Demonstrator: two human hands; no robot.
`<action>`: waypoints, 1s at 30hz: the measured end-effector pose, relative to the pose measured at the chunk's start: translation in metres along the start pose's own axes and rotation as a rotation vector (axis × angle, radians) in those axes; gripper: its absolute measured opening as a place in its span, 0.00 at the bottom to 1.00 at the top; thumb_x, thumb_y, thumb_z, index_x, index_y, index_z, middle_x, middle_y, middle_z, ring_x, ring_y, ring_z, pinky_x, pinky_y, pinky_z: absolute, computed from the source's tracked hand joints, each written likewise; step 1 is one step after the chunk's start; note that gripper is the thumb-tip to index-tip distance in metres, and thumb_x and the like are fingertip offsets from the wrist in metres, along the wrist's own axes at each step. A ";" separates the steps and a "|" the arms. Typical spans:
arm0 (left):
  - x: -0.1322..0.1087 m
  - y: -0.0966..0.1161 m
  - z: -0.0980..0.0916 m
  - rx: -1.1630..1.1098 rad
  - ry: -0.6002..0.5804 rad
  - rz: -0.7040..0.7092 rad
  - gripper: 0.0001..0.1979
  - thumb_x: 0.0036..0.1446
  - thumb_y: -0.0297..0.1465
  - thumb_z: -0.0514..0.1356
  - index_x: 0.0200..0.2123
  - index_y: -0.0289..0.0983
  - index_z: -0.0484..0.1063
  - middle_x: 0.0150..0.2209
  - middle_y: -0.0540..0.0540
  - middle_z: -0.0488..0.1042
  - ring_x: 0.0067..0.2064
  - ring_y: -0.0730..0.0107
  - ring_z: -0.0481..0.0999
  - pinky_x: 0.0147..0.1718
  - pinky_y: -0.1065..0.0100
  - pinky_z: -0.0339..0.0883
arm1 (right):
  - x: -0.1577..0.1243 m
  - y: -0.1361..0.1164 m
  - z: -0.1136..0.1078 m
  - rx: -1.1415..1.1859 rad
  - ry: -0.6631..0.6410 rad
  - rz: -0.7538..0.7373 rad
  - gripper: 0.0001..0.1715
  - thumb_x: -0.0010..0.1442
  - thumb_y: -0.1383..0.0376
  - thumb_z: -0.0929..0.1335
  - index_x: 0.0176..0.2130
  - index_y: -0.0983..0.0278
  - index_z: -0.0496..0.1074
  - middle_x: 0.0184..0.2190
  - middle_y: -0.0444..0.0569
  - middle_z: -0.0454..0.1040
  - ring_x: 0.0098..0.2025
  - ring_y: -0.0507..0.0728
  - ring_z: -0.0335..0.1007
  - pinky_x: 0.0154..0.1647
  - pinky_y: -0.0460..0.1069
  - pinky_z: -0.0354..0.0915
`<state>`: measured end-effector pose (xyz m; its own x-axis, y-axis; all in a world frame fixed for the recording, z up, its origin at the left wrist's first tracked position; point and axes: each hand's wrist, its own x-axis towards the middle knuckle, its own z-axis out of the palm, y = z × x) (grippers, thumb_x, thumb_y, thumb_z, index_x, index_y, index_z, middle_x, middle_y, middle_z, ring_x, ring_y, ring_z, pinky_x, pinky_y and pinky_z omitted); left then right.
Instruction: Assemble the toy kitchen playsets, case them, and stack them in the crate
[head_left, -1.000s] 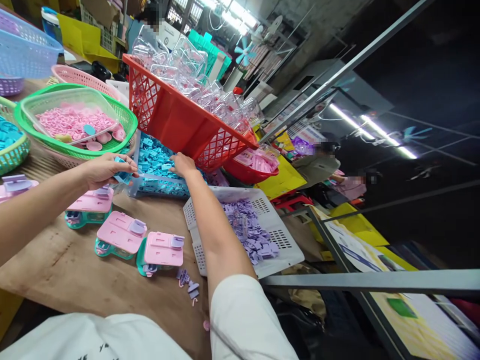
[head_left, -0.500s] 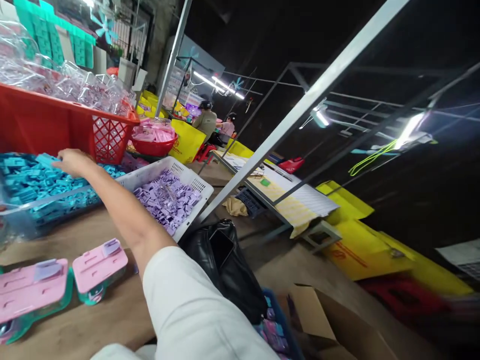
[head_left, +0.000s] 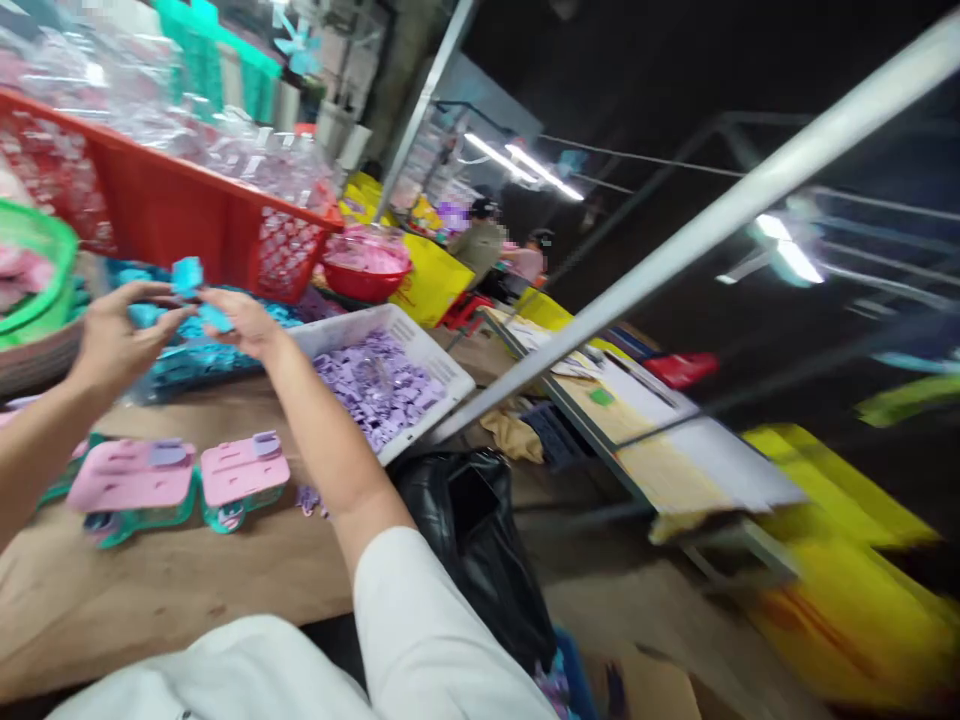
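Note:
My left hand [head_left: 124, 335] and my right hand [head_left: 246, 322] meet above the blue pieces [head_left: 202, 355] in a clear bin. A small blue plastic piece [head_left: 187, 277] stands up between the fingertips of both hands, and my left fingers are curled to it. Another blue plastic piece [head_left: 215, 318] is held in my right fingers. Motion blur hides the exact contact. Below the hands, two pink-topped cases [head_left: 135, 478] with green sides lie on the brown table [head_left: 187, 585]; each has a purple tab on top.
A red basket [head_left: 176, 215] of clear plastic parts stands behind the bin. To its left is a green basket [head_left: 52, 225] with pink parts. A white crate [head_left: 442, 372] holds purple pieces. A black bag [head_left: 465, 540] and a slanting metal pole [head_left: 637, 270] are on the right.
My right hand has come up from the blue pieces with blue plastic in its fingers. My left hand has come into view beside it. The camera has turned left.

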<state>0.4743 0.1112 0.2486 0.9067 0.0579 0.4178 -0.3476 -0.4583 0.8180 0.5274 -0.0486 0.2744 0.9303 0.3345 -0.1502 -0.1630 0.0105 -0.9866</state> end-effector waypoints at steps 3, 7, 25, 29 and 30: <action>-0.004 -0.005 0.014 -0.154 -0.024 0.105 0.30 0.54 0.47 0.65 0.56 0.36 0.74 0.46 0.46 0.81 0.39 0.66 0.78 0.39 0.68 0.71 | -0.013 0.017 -0.013 0.105 -0.032 -0.048 0.10 0.68 0.58 0.69 0.40 0.62 0.74 0.24 0.34 0.71 0.21 0.44 0.58 0.21 0.40 0.57; -0.006 -0.008 0.022 -0.165 0.020 0.189 0.27 0.53 0.43 0.66 0.52 0.34 0.76 0.45 0.42 0.80 0.40 0.64 0.78 0.39 0.68 0.70 | -0.024 0.026 -0.015 0.003 -0.048 -0.104 0.18 0.60 0.50 0.73 0.38 0.62 0.74 0.29 0.37 0.73 0.22 0.44 0.61 0.20 0.41 0.57; -0.071 0.012 -0.001 0.442 -0.754 0.144 0.15 0.55 0.39 0.63 0.45 0.43 0.83 0.31 0.49 0.80 0.35 0.66 0.78 0.38 0.72 0.66 | -0.153 0.067 -0.029 -0.847 -0.041 -0.126 0.08 0.60 0.62 0.69 0.36 0.64 0.75 0.28 0.42 0.76 0.24 0.50 0.69 0.30 0.45 0.68; -0.082 0.029 0.008 0.659 -0.719 0.103 0.15 0.53 0.34 0.64 0.44 0.44 0.83 0.35 0.47 0.81 0.43 0.58 0.80 0.43 0.69 0.67 | -0.169 0.064 -0.019 -1.032 -0.058 -0.296 0.09 0.62 0.66 0.68 0.41 0.64 0.79 0.39 0.48 0.81 0.41 0.55 0.77 0.48 0.51 0.72; -0.084 0.031 0.009 0.671 -0.701 0.099 0.15 0.53 0.34 0.64 0.45 0.44 0.83 0.35 0.47 0.81 0.44 0.58 0.80 0.44 0.69 0.68 | -0.177 0.064 -0.012 -1.071 -0.070 -0.341 0.11 0.63 0.67 0.68 0.43 0.64 0.79 0.41 0.50 0.81 0.44 0.57 0.78 0.52 0.51 0.71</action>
<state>0.3891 0.0843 0.2351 0.8924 -0.4499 -0.0352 -0.4189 -0.8549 0.3062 0.3561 -0.1188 0.2366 0.8464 0.5213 0.1090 0.4939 -0.6917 -0.5268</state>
